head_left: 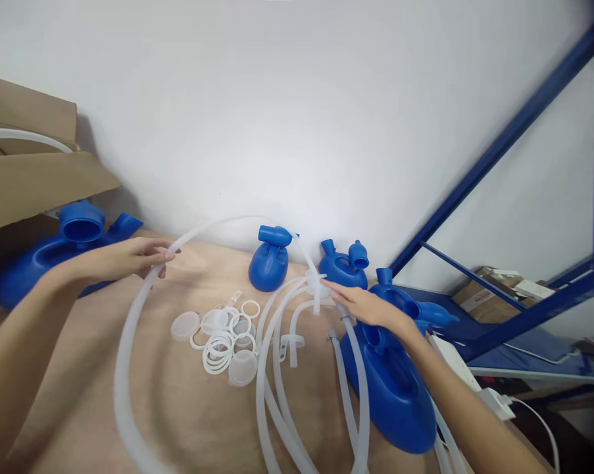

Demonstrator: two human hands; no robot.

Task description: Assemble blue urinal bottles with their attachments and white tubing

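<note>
Translucent white tubing (pixel 124 368) passes through the left hand (pixel 153 259), thumb and fingers curled around it, and arcs towards the right hand (pixel 360 304), fingers extended at a plastic fitting (pixel 317 288); grip there unconfirmed. Tubing judged light, springy, smooth; hold close behind the fitting.

- Bright, soft light; its source is out of view.
- The far wall (pixel 297 118) glows palest at centre.
- The tube (pixel 122 368) casts a faint, soft-edged shadow leftward of the table's (pixel 218 428) middle.
- Near right looks dim.
- Outer edges stretch and blur.
</note>
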